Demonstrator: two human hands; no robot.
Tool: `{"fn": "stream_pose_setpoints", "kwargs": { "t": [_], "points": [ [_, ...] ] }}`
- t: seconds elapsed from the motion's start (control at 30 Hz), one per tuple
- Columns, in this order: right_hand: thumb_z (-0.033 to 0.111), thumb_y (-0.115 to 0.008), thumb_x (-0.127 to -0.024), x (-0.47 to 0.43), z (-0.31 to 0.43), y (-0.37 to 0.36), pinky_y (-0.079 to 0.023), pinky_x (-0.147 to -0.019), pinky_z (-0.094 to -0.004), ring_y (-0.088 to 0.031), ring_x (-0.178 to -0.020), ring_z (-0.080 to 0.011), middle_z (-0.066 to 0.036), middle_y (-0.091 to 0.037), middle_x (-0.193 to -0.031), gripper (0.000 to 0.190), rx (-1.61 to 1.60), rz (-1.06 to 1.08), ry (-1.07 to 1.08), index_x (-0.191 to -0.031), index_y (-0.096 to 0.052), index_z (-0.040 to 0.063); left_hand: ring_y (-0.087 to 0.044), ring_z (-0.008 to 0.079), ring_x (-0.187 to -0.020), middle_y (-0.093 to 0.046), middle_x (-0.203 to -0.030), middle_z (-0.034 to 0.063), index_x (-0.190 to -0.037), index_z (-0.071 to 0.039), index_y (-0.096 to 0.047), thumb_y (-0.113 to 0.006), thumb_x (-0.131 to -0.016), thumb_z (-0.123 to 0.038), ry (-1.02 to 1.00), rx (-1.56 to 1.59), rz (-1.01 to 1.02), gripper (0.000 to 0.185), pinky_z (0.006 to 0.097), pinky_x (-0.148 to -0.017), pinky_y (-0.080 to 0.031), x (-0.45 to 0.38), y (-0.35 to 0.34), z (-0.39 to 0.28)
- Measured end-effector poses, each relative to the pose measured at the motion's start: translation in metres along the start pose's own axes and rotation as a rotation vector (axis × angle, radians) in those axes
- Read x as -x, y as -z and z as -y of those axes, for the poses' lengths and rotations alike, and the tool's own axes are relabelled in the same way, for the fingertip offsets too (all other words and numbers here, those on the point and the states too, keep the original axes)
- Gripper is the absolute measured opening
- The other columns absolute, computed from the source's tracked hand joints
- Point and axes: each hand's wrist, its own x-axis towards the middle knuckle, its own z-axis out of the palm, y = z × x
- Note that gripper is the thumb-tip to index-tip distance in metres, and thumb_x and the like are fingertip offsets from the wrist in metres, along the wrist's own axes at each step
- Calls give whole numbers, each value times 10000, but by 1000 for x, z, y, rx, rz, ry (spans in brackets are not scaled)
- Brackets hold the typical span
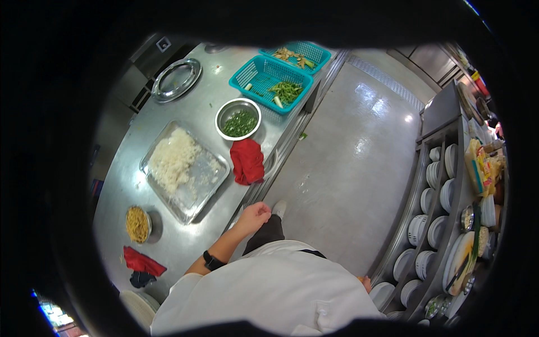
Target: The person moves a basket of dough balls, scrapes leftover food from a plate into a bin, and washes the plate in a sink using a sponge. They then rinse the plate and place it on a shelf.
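Observation:
My left hand (pixel 254 217), with a dark watch at its wrist, is loosely curled beside the edge of the steel counter (pixel 177 236); I cannot tell whether anything small is in it. Only a small part of my right hand (pixel 365 283) shows at my right side, near stacked plates, and its fingers are mostly hidden. On the counter nearest my left hand lie a crumpled red cloth (pixel 247 161) and a metal tray (pixel 191 217) of white rice (pixel 173 158). Behind the cloth stands a steel bowl (pixel 238 137) of chopped greens (pixel 241 123).
Teal plastic baskets (pixel 276 105) hold green vegetables and pale trimmings. An oval metal platter (pixel 177 80), a bowl of yellowish food (pixel 137 224) and another red cloth (pixel 143 262) are on the counter. Shelves of white plates (pixel 417 230) line the right side. Green scrap (pixel 303 136) lies on the floor.

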Motion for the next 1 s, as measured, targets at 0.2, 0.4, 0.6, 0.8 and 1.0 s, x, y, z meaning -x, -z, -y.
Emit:
{"fn": "stream_pose_setpoints", "kwargs": {
  "t": [0.2,0.4,0.6,0.8,1.0],
  "points": [
    [338,-496,-905,-1,43,-22,-366,-423,-274,-474,-511,-132,-12,-468,-619,278,-396,-142,-75,-760,-521,102,-571,107,-669,-606,-732,41,-899,2,-588,-583,-822,-127,-109,-35,130,151,261,-623,-468,-119,11,-50],
    [185,-672,-782,27,119,-73,-345,-450,-233,-452,-542,-71,6,-528,-669,163,-459,-421,-103,-875,-610,67,-542,108,-677,-571,-724,18,-908,-21,-583,-560,-835,-113,-98,-2,277,120,252,-593,-450,-199,22,-80],
    [372,-672,-741,82,142,-86,-488,-689,-374,-639,-772,-285,-162,-663,-813,373,-41,-571,-99,-881,-653,27,-544,113,-568,-603,-755,65,-883,-24,-547,-550,-877,-100,139,30,386,76,236,-515,-460,-206,-10,-82],
    [389,-677,-720,137,74,-79,-496,-687,-390,-643,-790,-309,-172,-663,-845,408,-244,-701,-247,-884,-652,15,-586,140,-612,-616,-797,84,-924,-33,-546,-551,-868,-92,206,-194,669,81,234,-533,-464,-188,-75,-78],
    [304,-705,-721,216,-103,-50,-482,-740,-359,-622,-821,-233,-140,-658,-895,395,-581,-981,-743,-967,-644,2,-601,144,-590,-631,-772,81,-897,-33,-560,-534,-835,-105,26,-327,778,99,252,-509,-476,-130,-197,-96]
  ]
}}
